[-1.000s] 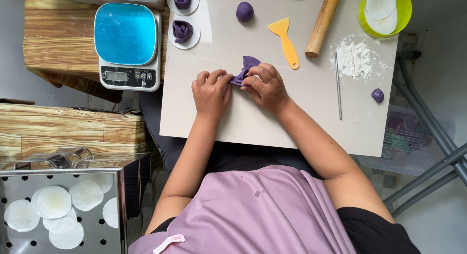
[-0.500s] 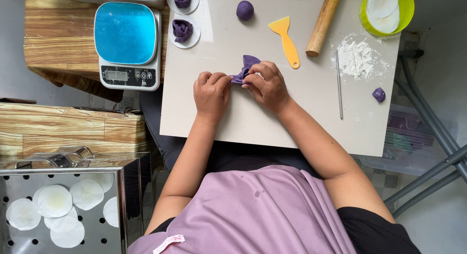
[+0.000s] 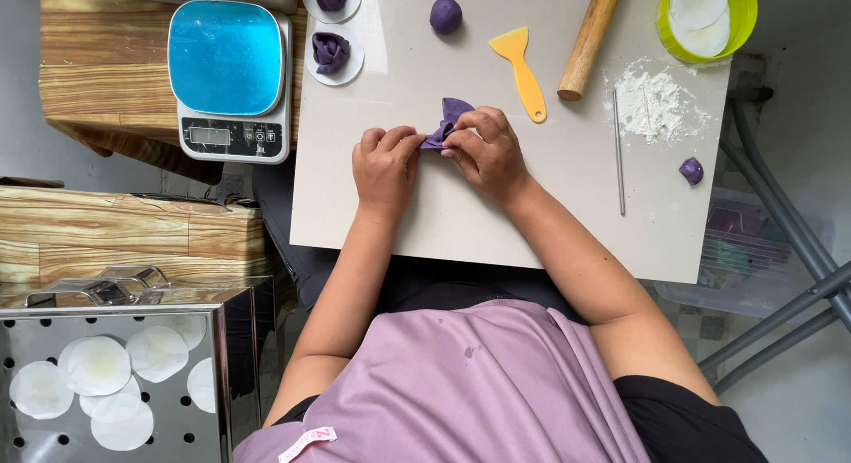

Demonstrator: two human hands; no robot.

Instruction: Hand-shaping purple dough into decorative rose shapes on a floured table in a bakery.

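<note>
Two shaped purple buns (image 3: 331,51) are already parked on paper rounds by the scale (image 3: 232,80). Mid-desk (image 3: 425,215), a purple dough piece (image 3: 450,117) is pinched between left hand (image 3: 384,164) and right hand (image 3: 485,150), half-folded. One dough ball (image 3: 446,15) is left waiting.

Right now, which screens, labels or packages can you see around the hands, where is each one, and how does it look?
Kitchen scale: left of the white board, on the wooden table; white body, blue square platform.
Scale display: on the scale's front strip; small grey rectangle, with round buttons beside it.
Garment tag: at the lower edge of the purple apron; small pink strip with white marks.
No packages are in view.
</note>
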